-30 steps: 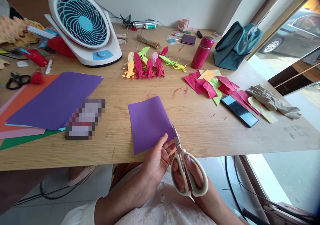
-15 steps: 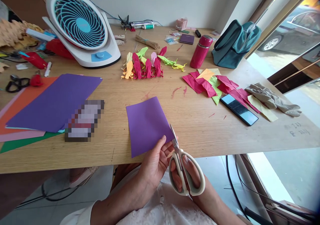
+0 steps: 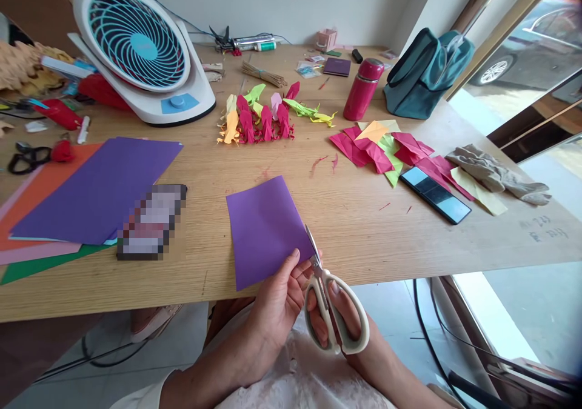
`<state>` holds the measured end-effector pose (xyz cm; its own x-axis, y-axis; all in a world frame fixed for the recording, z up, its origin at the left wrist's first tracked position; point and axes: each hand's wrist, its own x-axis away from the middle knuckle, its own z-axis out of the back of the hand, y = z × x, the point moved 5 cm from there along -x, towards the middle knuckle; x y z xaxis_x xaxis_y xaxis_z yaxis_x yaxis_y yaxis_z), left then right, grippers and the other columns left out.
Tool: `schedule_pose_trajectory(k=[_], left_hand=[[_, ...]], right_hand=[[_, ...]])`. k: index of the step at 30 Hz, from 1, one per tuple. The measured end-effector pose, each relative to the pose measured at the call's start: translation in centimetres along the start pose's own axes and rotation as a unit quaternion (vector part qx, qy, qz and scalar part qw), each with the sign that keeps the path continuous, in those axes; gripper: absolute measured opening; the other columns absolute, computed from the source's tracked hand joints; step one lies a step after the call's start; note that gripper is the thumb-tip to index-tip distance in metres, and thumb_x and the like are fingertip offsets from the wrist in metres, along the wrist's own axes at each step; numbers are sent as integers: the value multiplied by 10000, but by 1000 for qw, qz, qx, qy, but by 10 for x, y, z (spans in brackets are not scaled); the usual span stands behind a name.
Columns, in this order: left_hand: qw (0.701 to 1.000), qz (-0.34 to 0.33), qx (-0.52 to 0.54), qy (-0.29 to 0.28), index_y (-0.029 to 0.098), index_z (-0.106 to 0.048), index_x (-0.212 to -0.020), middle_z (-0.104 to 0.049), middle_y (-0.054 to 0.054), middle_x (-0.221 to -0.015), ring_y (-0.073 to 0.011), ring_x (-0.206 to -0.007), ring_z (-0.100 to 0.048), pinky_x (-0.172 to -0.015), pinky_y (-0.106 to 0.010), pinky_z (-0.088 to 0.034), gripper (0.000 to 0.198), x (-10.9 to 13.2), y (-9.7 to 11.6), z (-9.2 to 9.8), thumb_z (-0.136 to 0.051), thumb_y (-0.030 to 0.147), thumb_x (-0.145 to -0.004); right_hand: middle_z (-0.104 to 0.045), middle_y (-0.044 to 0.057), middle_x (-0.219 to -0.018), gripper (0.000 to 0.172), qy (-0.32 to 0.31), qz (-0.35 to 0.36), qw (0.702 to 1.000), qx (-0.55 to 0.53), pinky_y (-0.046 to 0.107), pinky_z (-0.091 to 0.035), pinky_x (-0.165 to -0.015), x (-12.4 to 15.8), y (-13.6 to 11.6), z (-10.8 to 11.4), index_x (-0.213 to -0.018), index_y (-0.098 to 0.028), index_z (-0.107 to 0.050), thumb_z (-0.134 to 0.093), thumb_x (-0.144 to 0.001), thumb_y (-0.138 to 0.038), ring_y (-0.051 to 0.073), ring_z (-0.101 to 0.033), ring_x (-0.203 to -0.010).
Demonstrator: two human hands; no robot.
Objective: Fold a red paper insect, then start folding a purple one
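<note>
A sheet of purple paper (image 3: 268, 230) is pinched at its lower right corner by my left hand (image 3: 277, 300), thumb on top. Its far part lies over the table near the front edge. My right hand (image 3: 339, 318) has its thumb and fingers through the handles of a pair of scissors (image 3: 317, 266) with cream handles. The blades are at the paper's right edge, close to the left fingertips. Whether the lower blade is under the paper I cannot tell.
Left are stacked coloured sheets (image 3: 91, 194), a blurred-out phone (image 3: 150, 224) and a fan (image 3: 145, 51). Folded paper figures (image 3: 261, 118) stand behind. On the right lie folded paper pieces (image 3: 364, 148), another phone (image 3: 436, 195), a glove (image 3: 495, 172), a red flask (image 3: 362, 91) and a teal bag (image 3: 418, 79).
The whole view has shifted slightly. My hands, the purple paper and the scissors keep nearly the same positions relative to each other.
</note>
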<state>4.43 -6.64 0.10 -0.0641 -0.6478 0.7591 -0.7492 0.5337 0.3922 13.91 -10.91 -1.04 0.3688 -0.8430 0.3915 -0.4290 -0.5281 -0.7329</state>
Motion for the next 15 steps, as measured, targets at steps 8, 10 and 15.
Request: schedule_pose_trajectory(k=[8,10,15], left_hand=[[999,10,-4,-31,119,-702,-928,-774,-105,-906,-192,-812,-750,-816,-287,-592,128,-1,-4,7,-606,201,-951],[999,11,-17,-39,113,-709,-890,-772,-102,-854,-198,-800,-751,-807,-285,-595,134,-1,-5,10,-637,219,-931],[999,10,-10,-42,117,-701,-868,-755,-83,-792,-205,-846,-753,-832,-272,-582,103,0,-5,12,-664,205,-906]], right_hand=[[-496,-30,-544,507,-10,4,1000,-3,276,-268,-531,-3,1,-5,-893,-185,-630,-473,-960,-663,113,-371,-495],[-500,-29,-541,510,-9,8,1000,-3,277,-279,-544,-3,1,-5,-889,-186,-629,-469,-960,-665,116,-380,-500],[-504,-31,-536,497,-11,10,1000,-2,272,-270,-532,-3,2,-6,-889,-187,-626,-461,-970,-649,113,-377,-489]])
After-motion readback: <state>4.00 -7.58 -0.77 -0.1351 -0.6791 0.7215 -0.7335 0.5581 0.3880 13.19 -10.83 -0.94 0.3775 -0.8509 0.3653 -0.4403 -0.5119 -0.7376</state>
